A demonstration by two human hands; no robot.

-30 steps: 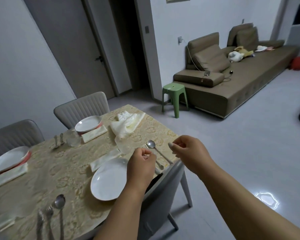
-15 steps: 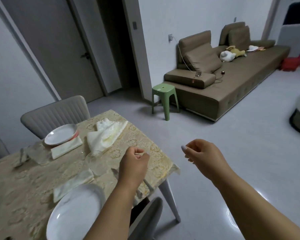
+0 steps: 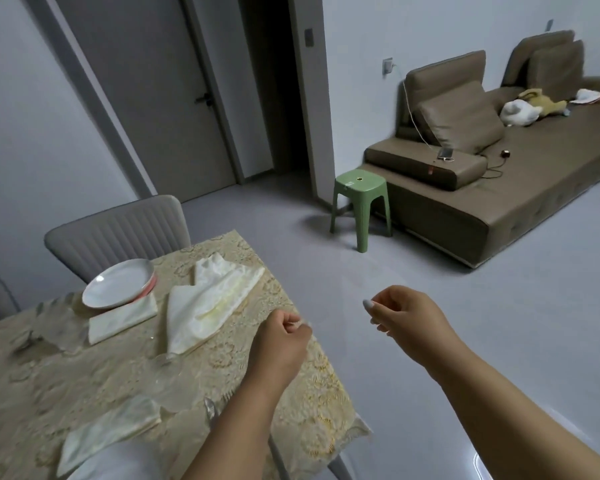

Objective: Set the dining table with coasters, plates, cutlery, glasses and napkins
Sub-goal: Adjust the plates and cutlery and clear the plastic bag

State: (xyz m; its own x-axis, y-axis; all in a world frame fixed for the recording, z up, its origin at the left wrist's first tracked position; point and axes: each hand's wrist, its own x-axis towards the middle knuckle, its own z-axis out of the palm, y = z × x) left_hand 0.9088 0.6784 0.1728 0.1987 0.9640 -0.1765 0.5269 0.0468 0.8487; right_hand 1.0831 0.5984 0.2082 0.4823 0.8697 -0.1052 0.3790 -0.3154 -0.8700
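Loose napkin pile (image 3: 208, 299) lies left of centre on the table (image 3: 118, 368), up and left of the left hand (image 3: 279, 344); long axis runs lower left to upper right. I judge the left hand nearer; its fingers are curled, and I cannot tell whether they hold anything. Right hand (image 3: 409, 322) hangs over bare floor, fingers loosely curled, holding nothing.

The room is dim and gray. The table (image 3: 84, 375) looks blurry, and straight lines bend near the edges.
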